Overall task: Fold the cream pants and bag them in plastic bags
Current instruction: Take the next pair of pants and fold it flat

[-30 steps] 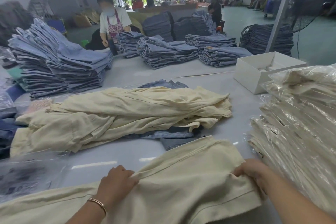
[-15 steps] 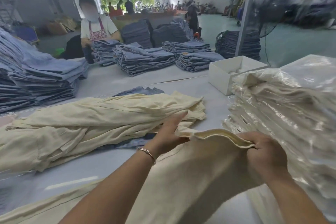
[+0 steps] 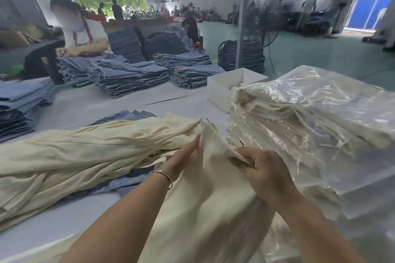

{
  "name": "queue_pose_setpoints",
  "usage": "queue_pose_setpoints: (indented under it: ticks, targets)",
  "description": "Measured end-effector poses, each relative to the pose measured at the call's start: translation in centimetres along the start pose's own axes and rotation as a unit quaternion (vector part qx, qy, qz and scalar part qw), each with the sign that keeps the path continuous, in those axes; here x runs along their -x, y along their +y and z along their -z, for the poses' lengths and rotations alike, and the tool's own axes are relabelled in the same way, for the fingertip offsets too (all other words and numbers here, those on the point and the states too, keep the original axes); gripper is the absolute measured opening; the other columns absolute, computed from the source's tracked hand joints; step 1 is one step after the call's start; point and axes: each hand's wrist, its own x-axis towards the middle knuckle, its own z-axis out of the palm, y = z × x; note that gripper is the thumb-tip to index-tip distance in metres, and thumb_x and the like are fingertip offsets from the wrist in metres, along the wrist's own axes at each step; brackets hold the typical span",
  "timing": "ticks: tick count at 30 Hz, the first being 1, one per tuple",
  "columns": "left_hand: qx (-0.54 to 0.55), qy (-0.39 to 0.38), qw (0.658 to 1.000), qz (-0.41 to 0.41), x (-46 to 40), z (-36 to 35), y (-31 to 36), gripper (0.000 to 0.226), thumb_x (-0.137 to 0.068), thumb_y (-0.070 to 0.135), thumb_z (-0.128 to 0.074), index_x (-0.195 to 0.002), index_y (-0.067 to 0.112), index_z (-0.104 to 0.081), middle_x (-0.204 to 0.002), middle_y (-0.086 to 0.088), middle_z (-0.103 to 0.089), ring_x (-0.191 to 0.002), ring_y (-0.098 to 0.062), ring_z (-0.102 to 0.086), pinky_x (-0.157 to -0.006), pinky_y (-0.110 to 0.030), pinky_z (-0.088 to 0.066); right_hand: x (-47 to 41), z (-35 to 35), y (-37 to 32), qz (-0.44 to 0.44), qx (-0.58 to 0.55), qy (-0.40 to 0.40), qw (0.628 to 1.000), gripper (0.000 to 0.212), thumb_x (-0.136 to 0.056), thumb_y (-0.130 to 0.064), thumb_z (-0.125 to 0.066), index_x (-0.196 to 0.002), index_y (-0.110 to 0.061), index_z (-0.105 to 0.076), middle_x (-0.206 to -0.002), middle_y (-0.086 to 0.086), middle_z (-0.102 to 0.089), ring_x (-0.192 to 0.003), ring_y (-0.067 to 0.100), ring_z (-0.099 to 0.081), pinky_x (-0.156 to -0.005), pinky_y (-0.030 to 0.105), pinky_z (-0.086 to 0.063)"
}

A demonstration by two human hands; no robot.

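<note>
My right hand (image 3: 264,172) pinches the cream pants (image 3: 205,194) beside the bagged stack (image 3: 310,117); my left hand (image 3: 181,159) presses flat, fingers together.

Loose pants pile (image 3: 89,151) on the table (image 3: 85,104) left, bagged stack (image 3: 310,117) right, box (image 3: 226,85) behind it, jeans stacks (image 3: 128,77) further back.
</note>
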Motion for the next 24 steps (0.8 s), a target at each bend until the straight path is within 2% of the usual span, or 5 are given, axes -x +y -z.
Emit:
queue_pose_setpoints:
  ticks: [5, 9, 14, 19, 24]
  targets:
    - [-0.081, -0.01, 0.996, 0.043, 3.4, 4.1, -3.3, 0.022, -0.1, 0.045, -0.035, -0.088, 0.04, -0.052, -0.095, 0.026, -0.043, -0.073, 0.033, -0.046, -0.07, 0.007, -0.033, -0.6, 1.2, -1.3, -0.02, -0.151, 0.035, 0.988, 0.029, -0.082, -0.043, -0.055, -0.078, -0.015, -0.064, -0.057, -0.002, -0.052, -0.054, 0.012, -0.047, -0.055, 0.033, -0.043]
    - [-0.235, -0.115, 0.958, 0.121, 9.2, 9.2, -3.9, 0.034, -0.061, 0.054, -0.076, -0.066, 0.022, -0.066, -0.069, 0.002, -0.059, -0.067, -0.011, -0.049, -0.063, -0.023, -0.035, -2.7, 3.1, -3.6, -0.003, -0.161, 0.091, 0.983, 0.036, -0.084, -0.043, -0.054, -0.08, -0.008, -0.063, -0.06, 0.003, -0.052, -0.056, 0.017, -0.046, -0.056, 0.036, -0.042]
    - [-0.222, 0.166, 0.961, 0.024, 14.0, 15.8, -1.9, 0.052, -0.065, 0.06, -0.074, -0.068, 0.012, -0.055, -0.068, -0.006, -0.042, -0.067, -0.021, -0.035, -0.059, -0.034, -0.024, -6.0, 1.2, -4.0, -0.017, 0.085, 0.119, 0.989, 0.024, -0.095, -0.033, -0.047, -0.078, -0.016, -0.047, -0.075, 0.01, -0.059, -0.079, 0.035, -0.057, -0.062, 0.037, -0.039]
    - [-0.578, 0.313, 0.753, -0.016, 16.1, 15.9, -3.4, 0.058, -0.085, 0.048, -0.064, -0.129, 0.011, -0.056, -0.119, -0.016, -0.059, -0.111, -0.035, -0.053, -0.097, -0.044, -0.039, -7.2, -5.6, -1.2, -0.171, 0.259, -0.113, 0.944, 0.037, -0.091, -0.007, -0.039, -0.126, -0.014, -0.048, -0.124, 0.014, -0.057, -0.112, 0.034, -0.057, -0.081, 0.037, -0.044]
    - [-0.535, 0.377, 0.751, -0.09, 24.9, 11.2, -9.0, 0.081, -0.091, 0.068, -0.027, -0.121, -0.001, -0.057, -0.114, -0.016, -0.06, -0.106, -0.033, -0.052, -0.098, -0.038, -0.035, -4.7, -10.2, 3.8, -0.199, 0.297, -0.212, 0.91, 0.047, -0.092, -0.005, -0.039, -0.135, -0.023, -0.048, -0.134, 0.005, -0.055, -0.121, 0.027, -0.054, -0.092, 0.036, -0.046]
